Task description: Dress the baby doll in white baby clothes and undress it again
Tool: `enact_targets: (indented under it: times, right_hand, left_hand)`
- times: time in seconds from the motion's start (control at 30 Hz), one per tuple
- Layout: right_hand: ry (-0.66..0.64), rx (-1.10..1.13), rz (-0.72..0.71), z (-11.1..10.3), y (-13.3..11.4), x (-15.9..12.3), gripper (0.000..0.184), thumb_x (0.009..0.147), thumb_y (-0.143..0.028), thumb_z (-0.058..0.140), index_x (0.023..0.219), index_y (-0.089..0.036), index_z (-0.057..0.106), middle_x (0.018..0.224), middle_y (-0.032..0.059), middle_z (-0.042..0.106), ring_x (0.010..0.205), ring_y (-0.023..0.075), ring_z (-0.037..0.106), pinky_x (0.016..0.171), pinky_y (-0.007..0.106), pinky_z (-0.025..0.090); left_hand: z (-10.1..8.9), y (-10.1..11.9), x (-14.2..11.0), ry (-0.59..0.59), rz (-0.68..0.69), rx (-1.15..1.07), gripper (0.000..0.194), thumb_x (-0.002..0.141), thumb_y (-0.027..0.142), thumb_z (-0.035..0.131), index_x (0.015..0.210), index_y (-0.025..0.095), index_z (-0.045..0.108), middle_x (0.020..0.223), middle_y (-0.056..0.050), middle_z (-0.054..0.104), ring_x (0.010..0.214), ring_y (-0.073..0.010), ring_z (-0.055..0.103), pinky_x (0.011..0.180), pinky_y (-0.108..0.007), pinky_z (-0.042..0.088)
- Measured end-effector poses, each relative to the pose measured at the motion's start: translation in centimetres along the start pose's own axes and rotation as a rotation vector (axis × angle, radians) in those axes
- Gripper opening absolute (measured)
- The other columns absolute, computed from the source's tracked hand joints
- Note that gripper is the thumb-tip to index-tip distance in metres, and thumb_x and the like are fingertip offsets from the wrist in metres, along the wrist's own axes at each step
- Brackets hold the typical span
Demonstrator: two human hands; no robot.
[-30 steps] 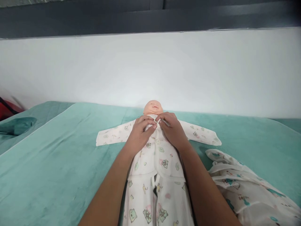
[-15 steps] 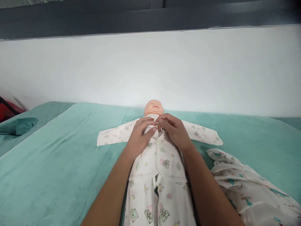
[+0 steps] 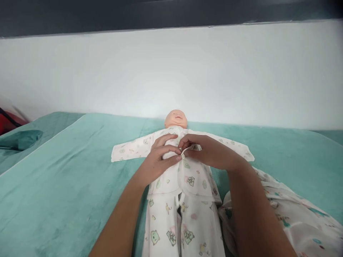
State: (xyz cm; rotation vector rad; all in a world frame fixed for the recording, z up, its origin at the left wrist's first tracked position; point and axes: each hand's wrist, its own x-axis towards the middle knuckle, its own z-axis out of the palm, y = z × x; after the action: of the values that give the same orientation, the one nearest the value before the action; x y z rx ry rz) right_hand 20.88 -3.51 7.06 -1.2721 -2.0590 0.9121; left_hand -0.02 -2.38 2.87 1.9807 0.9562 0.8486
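On bedding (image 3: 80, 185): doll (image 3: 176, 119), face up, head toward wall (image 3: 171, 75), near it. Around doll's trunk, below head: jacket (image 3: 171, 176), sleeves stretched out sideways, one to left (image 3: 131, 149), one to right (image 3: 238, 145). Nearer than jacket, in line with it: trousers (image 3: 162, 225), top edge under jacket hem, legs running toward near edge of view. Right of trousers, just beside: loose cloth (image 3: 305, 221), on bedding, reaching out to right edge. Behind bedding, across full width: wall. Above wall: panel (image 3: 160, 16). Far left, by wall, beyond bedding: item, partly out of view, too little showing to name (image 3: 8, 123).
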Motion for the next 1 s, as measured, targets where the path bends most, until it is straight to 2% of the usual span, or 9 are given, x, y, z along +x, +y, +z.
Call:
enact_targets:
  times: [0.3,0.53,0.77,0.9,1.0]
  right_hand:
    - [-0.04,0.226,-0.051,0.4,0.4,0.3,0.01,0.086,-0.024,0.053,0.09,-0.023,0.062,0.08,-0.0007,0.06,0.068,0.0135,0.052,0.059,0.026,0.04]
    - [-0.072,0.355,-0.106,0.6,-0.1,0.4,0.013,0.09,-0.033,0.056,0.093,-0.022,0.061,0.078,-0.0009,0.06,0.068,0.0126,0.052,0.059,0.025,0.04]
    - [0.059,0.238,0.065,1.3,-0.1,1.0,0.029,0.091,-0.045,0.052,0.078,-0.02,0.06,0.066,-0.0021,0.054,0.058,0.0115,0.044,0.051,0.025,0.033]
    - [0.121,0.153,0.132,1.4,-0.4,1.1,0.032,0.09,-0.046,0.051,0.074,-0.02,0.059,0.064,-0.0031,0.052,0.053,0.0102,0.038,0.048,0.025,0.029]
    - [0.224,0.118,0.168,1.6,-0.4,1.2,0.032,0.089,-0.046,0.051,0.071,-0.02,0.057,0.065,-0.003,0.053,0.055,0.0107,0.04,0.049,0.026,0.029]
  left_hand:
    - [0.4,0.3,0.1,0.027,0.03,0.068,0.016,0.088,0.043,0.061,0.085,0.029,0.067,0.148,0.001,0.044,0.143,-0.026,0.032,0.117,-0.045,0.03]
    - [0.8,0.4,0.3,0.073,0.087,0.085,0.016,0.085,0.04,0.066,0.08,0.025,0.063,0.142,-0.001,0.049,0.138,-0.0253,0.037,0.115,-0.044,0.031]
    - [0.7,0.8,0.1,0.076,0.045,0.077,0.022,0.084,0.035,0.066,0.073,0.023,0.051,0.146,0.0,0.047,0.138,-0.0256,0.037,0.113,-0.045,0.033]
    - [0.8,1.2,0.1,0.104,0.038,0.092,0.019,0.084,0.023,0.059,0.072,0.022,0.044,0.145,-0.001,0.048,0.137,-0.0251,0.039,0.107,-0.045,0.038]
    - [0.9,1.2,0.2,0.168,0.033,0.088,0.017,0.081,0.014,0.053,0.073,0.022,0.041,0.139,-0.003,0.052,0.13,-0.0234,0.047,0.1,-0.041,0.043]
